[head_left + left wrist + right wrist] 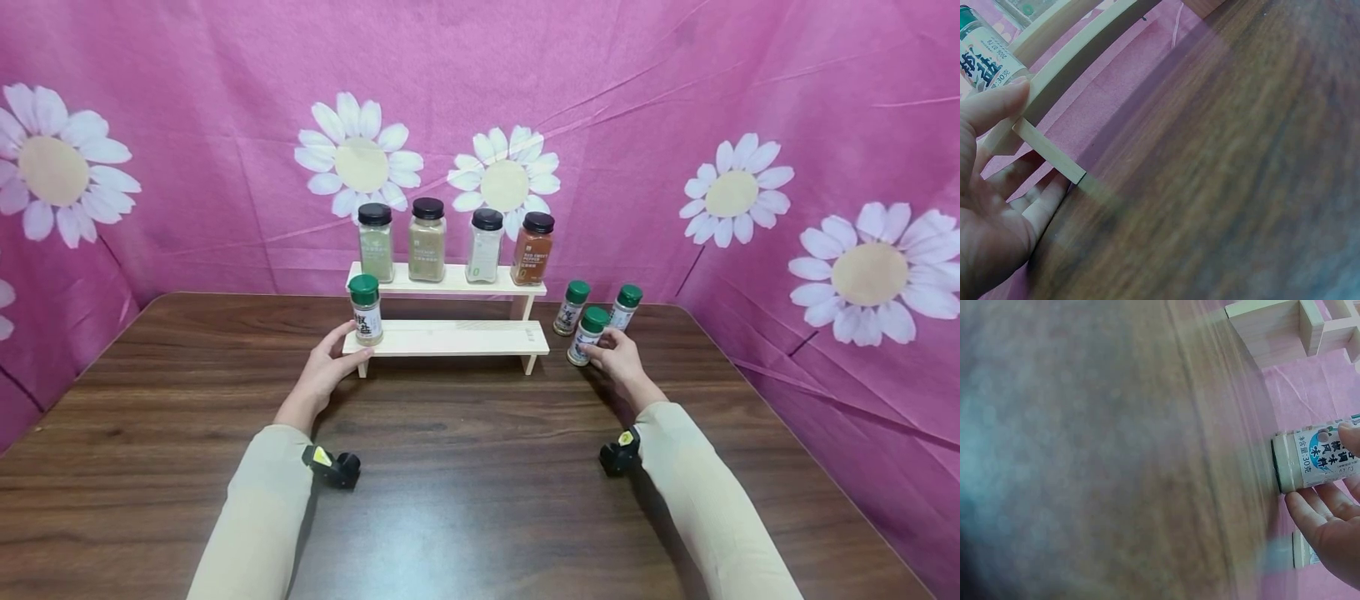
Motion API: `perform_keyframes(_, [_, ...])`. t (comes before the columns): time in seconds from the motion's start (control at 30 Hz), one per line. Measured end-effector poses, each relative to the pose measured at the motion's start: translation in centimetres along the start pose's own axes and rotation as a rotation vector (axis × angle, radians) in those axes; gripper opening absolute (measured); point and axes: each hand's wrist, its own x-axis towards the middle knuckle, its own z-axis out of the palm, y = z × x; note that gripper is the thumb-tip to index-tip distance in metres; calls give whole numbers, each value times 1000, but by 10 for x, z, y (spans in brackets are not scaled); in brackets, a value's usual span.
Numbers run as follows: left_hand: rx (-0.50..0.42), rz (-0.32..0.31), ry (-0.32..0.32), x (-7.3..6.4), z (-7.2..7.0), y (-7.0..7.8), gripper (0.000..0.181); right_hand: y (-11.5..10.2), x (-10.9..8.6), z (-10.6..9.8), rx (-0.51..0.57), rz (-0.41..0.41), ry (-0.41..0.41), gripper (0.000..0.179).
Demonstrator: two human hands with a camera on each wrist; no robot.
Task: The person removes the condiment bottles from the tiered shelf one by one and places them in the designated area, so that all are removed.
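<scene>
Two bare hands reach toward a pale wooden rack on a brown table. The right hand has its thumb and fingers around a green-capped jar, upright to the right of the rack, just in front of two similar jars, the left one and the right one. At the rack's other end, the left hand is spread by the lower shelf, thumb at its front edge near the base of a white-labelled jar with a green lid; whether it grips that jar or the wood, I cannot tell. Four black-capped jars line the upper step, the rightmost filled with red. Behind hangs a pink cloth printed with white daisies.
</scene>
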Motion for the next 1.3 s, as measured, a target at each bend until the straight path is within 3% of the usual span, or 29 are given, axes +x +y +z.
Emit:
perform_keyframes(0.33, [-4,-9,-1,-1,0,2,66,-1,-2,0,20,-51,24,42])
perform_keyframes(0.57, [0,-4,-1,-2,0,2,66,-14,-8,-3,-102,-135,13,59])
perform_keyframes(0.7, [2,-1,0,-3,0,2,65,-21,-11,-8,-129,-141,19,63])
perform_keyframes(0.9, [7,1,5,-3,0,1,65,-29,-15,-16,-157,-236,-8,62])
perform_keyframes(1.03, [13,0,4,-3,-1,1,65,-15,3,-29,-76,-300,-53,58])
perform_keyframes(1.13, [23,-7,7,-3,-2,1,66,-15,7,-34,-91,-323,-59,58])
perform_keyframes(1.3, [15,-8,4,-3,-1,3,66,-48,-12,-25,-215,-308,-21,59])
